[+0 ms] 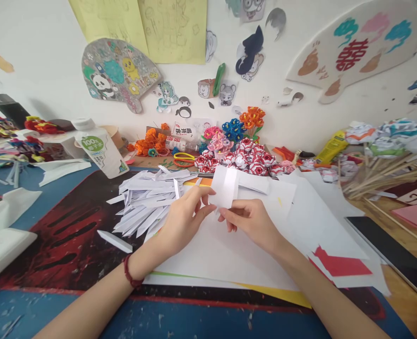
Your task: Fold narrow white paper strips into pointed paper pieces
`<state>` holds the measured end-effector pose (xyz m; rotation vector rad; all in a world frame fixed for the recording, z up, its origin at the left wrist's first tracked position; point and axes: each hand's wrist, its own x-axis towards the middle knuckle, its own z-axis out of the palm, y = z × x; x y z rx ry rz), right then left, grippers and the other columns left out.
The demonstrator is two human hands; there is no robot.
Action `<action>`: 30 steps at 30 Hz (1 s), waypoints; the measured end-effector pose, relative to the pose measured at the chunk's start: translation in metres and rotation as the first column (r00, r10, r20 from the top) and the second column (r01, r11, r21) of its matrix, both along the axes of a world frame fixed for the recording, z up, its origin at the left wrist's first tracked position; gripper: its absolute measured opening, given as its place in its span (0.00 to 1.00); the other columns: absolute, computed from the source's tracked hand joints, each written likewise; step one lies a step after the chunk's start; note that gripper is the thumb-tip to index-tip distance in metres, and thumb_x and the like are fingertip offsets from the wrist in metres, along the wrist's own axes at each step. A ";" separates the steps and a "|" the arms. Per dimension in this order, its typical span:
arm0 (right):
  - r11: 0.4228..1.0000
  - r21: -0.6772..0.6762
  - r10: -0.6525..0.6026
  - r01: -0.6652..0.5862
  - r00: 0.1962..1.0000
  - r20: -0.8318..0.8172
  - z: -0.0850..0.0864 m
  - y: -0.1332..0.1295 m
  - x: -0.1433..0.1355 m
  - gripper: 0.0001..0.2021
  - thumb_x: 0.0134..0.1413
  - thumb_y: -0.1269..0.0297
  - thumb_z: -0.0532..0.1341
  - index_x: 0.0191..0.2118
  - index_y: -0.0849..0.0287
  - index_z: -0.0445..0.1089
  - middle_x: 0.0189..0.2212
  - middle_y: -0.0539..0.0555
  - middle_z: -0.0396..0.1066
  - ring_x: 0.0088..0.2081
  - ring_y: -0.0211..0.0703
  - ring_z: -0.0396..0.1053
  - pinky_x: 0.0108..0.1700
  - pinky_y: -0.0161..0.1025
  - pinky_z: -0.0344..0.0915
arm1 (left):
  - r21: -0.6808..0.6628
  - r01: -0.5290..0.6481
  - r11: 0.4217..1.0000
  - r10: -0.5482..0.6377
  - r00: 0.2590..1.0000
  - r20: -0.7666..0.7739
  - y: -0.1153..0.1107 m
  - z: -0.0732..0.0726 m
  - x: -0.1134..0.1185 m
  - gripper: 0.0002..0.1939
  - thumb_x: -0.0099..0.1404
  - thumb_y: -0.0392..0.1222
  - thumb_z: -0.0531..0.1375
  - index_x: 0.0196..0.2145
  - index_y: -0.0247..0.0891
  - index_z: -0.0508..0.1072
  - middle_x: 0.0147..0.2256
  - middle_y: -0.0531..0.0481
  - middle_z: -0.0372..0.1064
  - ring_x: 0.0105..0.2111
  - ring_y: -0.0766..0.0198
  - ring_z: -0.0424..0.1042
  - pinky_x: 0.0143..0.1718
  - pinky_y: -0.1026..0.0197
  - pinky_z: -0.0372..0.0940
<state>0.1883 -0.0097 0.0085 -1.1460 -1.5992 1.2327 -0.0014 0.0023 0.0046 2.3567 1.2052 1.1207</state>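
**Your forearms lie nearest, with folded white paper at your fingertips**

Your left forearm (95,299) and right forearm (321,287) come in from the bottom, and a dark red bracelet (132,273) circles the left wrist. The folded paper (224,186) is between your hands, raised over white sheets (208,254) on the table (411,245), its long axis running roughly away from you. Both hands reach its near end, neither clearly closer. Your right hand (254,221) has a narrow grip, thumb and forefinger closed on the lower edge. Your left hand (182,219) has thumb and forefinger slightly parted at the left edge; you cannot tell whether that grip pinches it.

Just left of your left hand lies a pile of folded strips (145,202), with one loose strip (115,241) nearer you. Farther back, a white bottle with a green label (100,148) stands capped and tilted in view, its contents hidden. A clear bottle (180,143) lies among the paper flowers (252,157).
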 end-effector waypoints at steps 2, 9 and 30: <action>1.000 0.005 0.002 -0.002 1.000 -0.018 0.000 0.000 0.000 0.13 0.54 0.58 0.63 0.26 0.64 0.75 0.19 0.51 0.71 0.21 0.34 0.65 0.25 0.32 0.64 | 0.009 0.023 1.000 -0.023 1.000 0.001 0.001 0.001 -0.001 0.05 0.67 0.35 0.56 0.42 0.40 0.67 0.33 0.53 0.66 0.29 0.68 0.64 0.31 0.65 0.58; 1.000 0.018 0.011 -0.010 0.998 -0.058 -0.001 -0.001 -0.001 0.12 0.54 0.58 0.63 0.28 0.63 0.75 0.20 0.51 0.71 0.22 0.36 0.67 0.27 0.34 0.66 | -0.015 0.083 0.996 -0.083 0.996 0.014 0.000 0.005 0.000 0.05 0.68 0.35 0.53 0.35 0.38 0.68 0.29 0.53 0.69 0.28 0.68 0.66 0.31 0.66 0.59; 0.999 -0.036 0.035 -0.040 0.988 -0.152 0.000 -0.004 -0.005 0.14 0.50 0.55 0.66 0.27 0.64 0.73 0.22 0.54 0.73 0.22 0.37 0.69 0.26 0.36 0.68 | -0.117 0.027 0.993 -0.012 0.992 0.126 -0.016 0.006 0.008 0.03 0.67 0.35 0.55 0.35 0.38 0.68 0.28 0.55 0.70 0.26 0.70 0.68 0.28 0.68 0.60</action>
